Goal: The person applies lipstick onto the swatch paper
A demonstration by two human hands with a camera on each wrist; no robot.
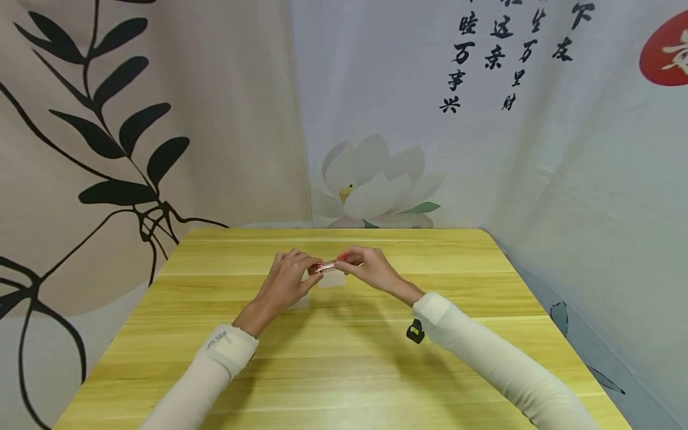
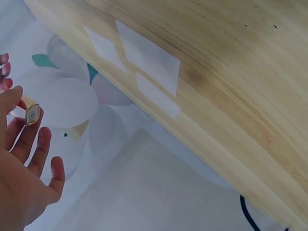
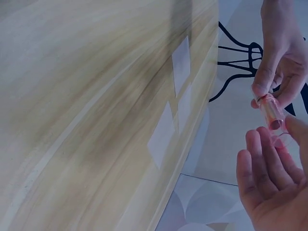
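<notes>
Step in hand: both hands on a small tube (image 1: pixel 326 266), one per end, prob. working its clear part (image 3: pixel 272 110) vs the rest. Can't tell if they're being parted, joined or just turned. Next move, I'd say, calls for a steady L grip + a gentle R push or pull along the tube's length, w/o tipping it.

Pose: arms in pale sleeves (image 1: pixel 484 352) reach fwd, angled in; hands meet near the tabletop's (image 1: pixel 344 370) far edge, a bit L of centre. L hand (image 1: pixel 287 279): thumb + index pinch the L end, round label facing the left wrist cam; other fingers spread, loosely bent, holding nothing. R hand (image 1: pixel 374 272): thumb + index pinch the R end, by the look of it; other fingers half-straight, apart from the tube.

Tube's up off the tabletop, roughly level, near 3 white slips (image 2: pixel 149 60) lying flat. Only the fingers hold it up, so a slip there prob. = a drop.
</notes>
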